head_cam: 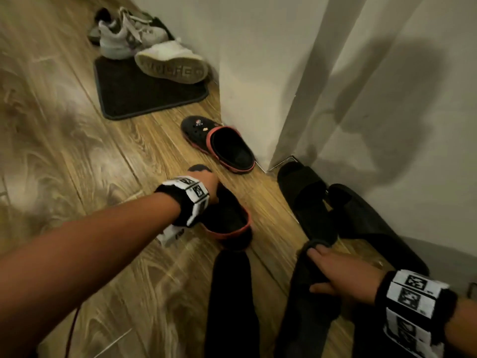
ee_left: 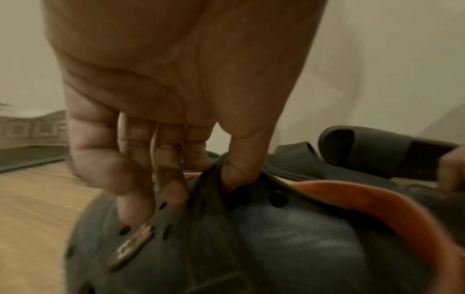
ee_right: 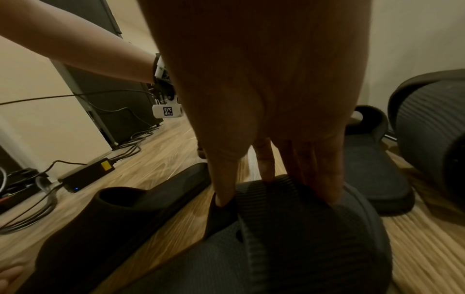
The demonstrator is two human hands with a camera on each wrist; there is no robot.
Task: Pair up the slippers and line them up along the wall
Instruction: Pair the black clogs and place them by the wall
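My left hand [head_cam: 214, 187] pinches the upper of a black clog with a red rim [head_cam: 228, 220], thumb inside the opening [ee_left: 239, 171], fingers [ee_left: 166, 179] on top. Its matching clog [head_cam: 219, 143] lies at the wall corner. My right hand [head_cam: 318, 270] grips the ribbed strap of a dark grey slipper [ee_right: 289, 238], thumb [ee_right: 224, 183] under the strap. Two black slides [head_cam: 307, 202] [head_cam: 366, 220] lie side by side against the wall. Another dark slipper [head_cam: 229, 293] lies between my arms.
White sneakers [head_cam: 144, 40] sit on a dark mat [head_cam: 144, 99] at the back by the wall. The wall corner [head_cam: 258, 99] juts out beside the clog. A power adapter [ee_right: 88, 175] with cables lies on the wooden floor to the left.
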